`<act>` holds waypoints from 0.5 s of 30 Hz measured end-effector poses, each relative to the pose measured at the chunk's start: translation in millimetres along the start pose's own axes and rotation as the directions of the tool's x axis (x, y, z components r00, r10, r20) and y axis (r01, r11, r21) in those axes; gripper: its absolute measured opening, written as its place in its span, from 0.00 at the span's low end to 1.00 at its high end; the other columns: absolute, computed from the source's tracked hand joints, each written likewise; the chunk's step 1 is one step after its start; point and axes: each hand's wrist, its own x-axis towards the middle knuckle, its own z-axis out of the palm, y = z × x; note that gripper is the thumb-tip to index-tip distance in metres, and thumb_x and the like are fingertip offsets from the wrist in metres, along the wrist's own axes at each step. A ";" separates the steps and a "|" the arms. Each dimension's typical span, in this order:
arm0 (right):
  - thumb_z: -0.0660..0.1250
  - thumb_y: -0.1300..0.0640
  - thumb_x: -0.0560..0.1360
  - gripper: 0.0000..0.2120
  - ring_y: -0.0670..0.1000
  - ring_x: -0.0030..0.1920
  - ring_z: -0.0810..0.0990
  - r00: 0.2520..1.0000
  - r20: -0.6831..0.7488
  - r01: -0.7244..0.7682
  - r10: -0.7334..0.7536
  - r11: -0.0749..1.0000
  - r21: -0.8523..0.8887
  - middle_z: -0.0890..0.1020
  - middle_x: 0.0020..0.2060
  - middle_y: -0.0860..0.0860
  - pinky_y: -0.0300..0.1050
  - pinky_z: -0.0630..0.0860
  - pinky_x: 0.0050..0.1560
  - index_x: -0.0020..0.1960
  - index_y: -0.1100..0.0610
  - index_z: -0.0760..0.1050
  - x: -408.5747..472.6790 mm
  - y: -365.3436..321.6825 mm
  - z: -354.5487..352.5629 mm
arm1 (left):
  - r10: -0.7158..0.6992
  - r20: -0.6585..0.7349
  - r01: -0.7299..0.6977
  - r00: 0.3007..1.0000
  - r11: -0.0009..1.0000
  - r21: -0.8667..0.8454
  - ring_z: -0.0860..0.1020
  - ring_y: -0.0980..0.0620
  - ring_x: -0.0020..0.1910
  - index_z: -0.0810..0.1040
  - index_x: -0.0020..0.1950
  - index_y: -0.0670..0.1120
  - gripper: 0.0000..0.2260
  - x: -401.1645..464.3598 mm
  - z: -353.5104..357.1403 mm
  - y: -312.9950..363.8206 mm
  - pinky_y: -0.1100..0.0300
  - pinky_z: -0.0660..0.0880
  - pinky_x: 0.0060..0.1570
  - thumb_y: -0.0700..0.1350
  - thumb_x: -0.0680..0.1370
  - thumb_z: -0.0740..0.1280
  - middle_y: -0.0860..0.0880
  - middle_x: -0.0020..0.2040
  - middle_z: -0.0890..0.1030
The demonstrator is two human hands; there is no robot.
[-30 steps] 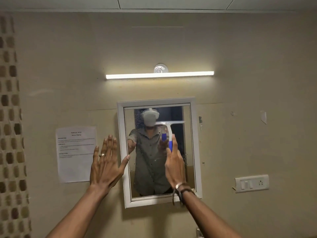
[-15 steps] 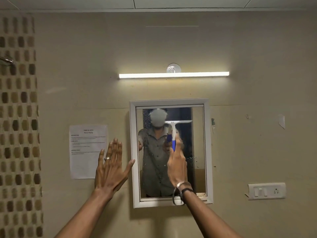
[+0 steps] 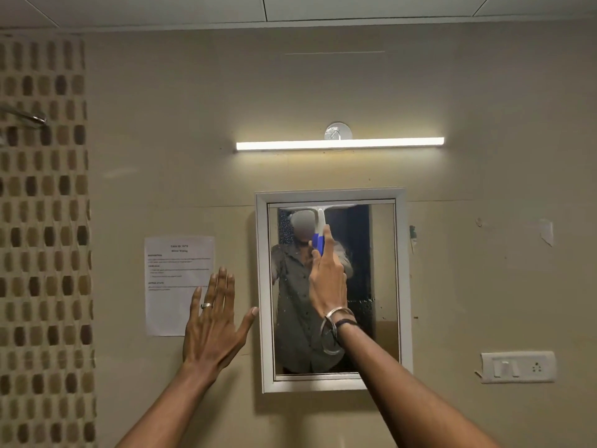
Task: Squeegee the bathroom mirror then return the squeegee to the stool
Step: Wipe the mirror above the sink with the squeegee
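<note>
A white-framed bathroom mirror hangs on the beige wall, with water droplets on its lower right glass. My right hand grips the blue handle of a white squeegee, whose blade lies flat along the top edge of the glass. My left hand is spread open with fingers up, just left of the mirror frame, thumb tip near the frame. The stool is out of view.
A tube light glows above the mirror. A printed paper sheet is stuck to the wall left of the mirror. A switch and socket plate sits lower right. Patterned tiles and a shower arm are at far left.
The squeegee has risen from the mirror's upper middle to its top edge and shifted left. The view has panned left, so everything sits further right.
</note>
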 end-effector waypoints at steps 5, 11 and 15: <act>0.58 0.57 0.82 0.29 0.44 0.27 0.74 0.999 0.024 -0.038 0.037 0.997 0.060 0.76 0.39 0.55 0.34 0.71 0.28 0.78 0.46 0.49 -29.9 12.7 10.5 | -0.010 0.010 0.010 1.000 1.000 0.024 0.56 0.44 0.86 0.53 0.87 0.42 0.40 -6.7 -2.5 -10.0 0.45 0.46 0.84 0.70 0.84 0.43 0.43 0.88 0.54; 0.56 0.58 0.82 0.28 0.46 0.31 0.78 0.989 0.064 -0.135 0.135 0.991 -0.003 0.80 0.44 0.56 0.41 0.80 0.32 0.75 0.42 0.46 -87.7 31.8 16.2 | -0.024 0.015 0.023 1.000 0.999 0.029 0.56 0.43 0.86 0.51 0.87 0.43 0.40 -14.7 -5.2 -19.3 0.49 0.38 0.84 0.70 0.84 0.44 0.43 0.88 0.53; 0.56 0.57 0.82 0.25 0.45 0.29 0.76 0.995 0.008 -0.101 0.100 0.992 0.075 0.79 0.43 0.57 0.37 0.76 0.30 0.75 0.45 0.51 -68.4 12.5 12.9 | -0.023 0.015 0.023 1.000 1.000 0.020 0.56 0.44 0.86 0.50 0.88 0.43 0.40 -14.9 -8.5 -21.0 0.49 0.39 0.84 0.69 0.84 0.46 0.43 0.88 0.53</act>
